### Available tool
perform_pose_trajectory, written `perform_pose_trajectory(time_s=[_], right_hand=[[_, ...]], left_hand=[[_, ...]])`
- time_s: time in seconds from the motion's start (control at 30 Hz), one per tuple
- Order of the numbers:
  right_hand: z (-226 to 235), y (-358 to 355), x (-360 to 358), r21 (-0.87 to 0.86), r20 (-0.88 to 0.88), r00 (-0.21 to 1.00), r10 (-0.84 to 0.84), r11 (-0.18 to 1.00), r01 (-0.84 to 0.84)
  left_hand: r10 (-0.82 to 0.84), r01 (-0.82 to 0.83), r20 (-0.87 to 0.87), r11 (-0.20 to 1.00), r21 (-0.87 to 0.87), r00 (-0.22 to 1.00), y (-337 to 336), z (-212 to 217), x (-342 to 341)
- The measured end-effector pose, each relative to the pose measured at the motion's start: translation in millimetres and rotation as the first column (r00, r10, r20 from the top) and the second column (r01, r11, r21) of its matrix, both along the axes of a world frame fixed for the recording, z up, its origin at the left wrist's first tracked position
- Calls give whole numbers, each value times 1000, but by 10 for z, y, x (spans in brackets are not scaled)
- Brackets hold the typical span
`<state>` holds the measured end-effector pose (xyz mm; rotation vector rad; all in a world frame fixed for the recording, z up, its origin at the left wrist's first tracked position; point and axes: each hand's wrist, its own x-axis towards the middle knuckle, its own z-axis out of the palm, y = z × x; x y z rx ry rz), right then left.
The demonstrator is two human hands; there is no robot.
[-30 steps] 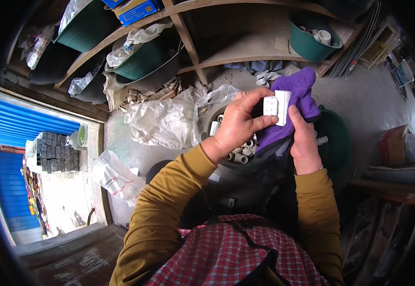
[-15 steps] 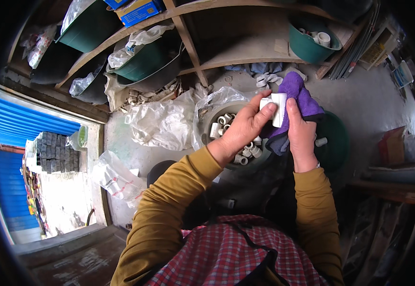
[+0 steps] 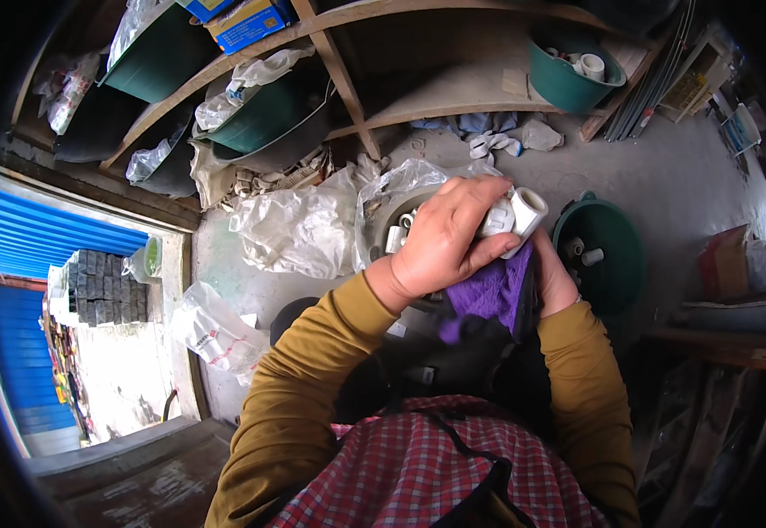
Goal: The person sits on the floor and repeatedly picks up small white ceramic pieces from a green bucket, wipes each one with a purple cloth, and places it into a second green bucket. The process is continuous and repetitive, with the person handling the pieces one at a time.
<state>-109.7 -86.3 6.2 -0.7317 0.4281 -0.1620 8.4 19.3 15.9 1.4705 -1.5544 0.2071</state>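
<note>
In front of me, my left hand [image 3: 443, 231] is closed round a white plastic pipe fitting [image 3: 531, 208], whose round open end points away to the right. A purple cloth [image 3: 494, 289] with a dark edge hangs beneath the fitting. My right hand [image 3: 556, 278] grips this cloth against the fitting's underside; most of its fingers are hidden. Below both hands stands a tub [image 3: 381, 209] lined with clear plastic, holding more white fittings [image 3: 395, 238]. To the right, a dark green bucket [image 3: 622, 231] has a few white fittings [image 3: 592, 257] inside.
Wooden shelves [image 3: 453, 113] at the back carry green basins, one [image 3: 568, 88] with fittings. A crumpled clear plastic sheet [image 3: 299, 229] and a plastic bag [image 3: 217, 333] lie on the floor at left. White gloves [image 3: 494, 144] lie beyond the tub. A doorway opens at far left.
The fitting has been turned so its open end now shows. My right hand and the purple cloth have dropped below it, uncovering the green bucket. My left hand has swung over the top.
</note>
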Motion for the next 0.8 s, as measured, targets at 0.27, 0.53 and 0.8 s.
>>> perform_pose_trajectory(time_s=[0.27, 0.53, 0.8], right_hand=[[-31, -256, -38, -253, 26, 980, -199, 947, 199], [-218, -141, 86, -194, -30, 975, -222, 958, 212], [24, -333, -547, -280, -171, 921, -350, 913, 295]], left_hand=[[102, -101, -17, 994, 48, 995, 121, -23, 248], [28, -37, 351, 999, 18, 936, -5, -37, 22], [263, 209, -805, 880, 426, 531, -413, -662, 136]])
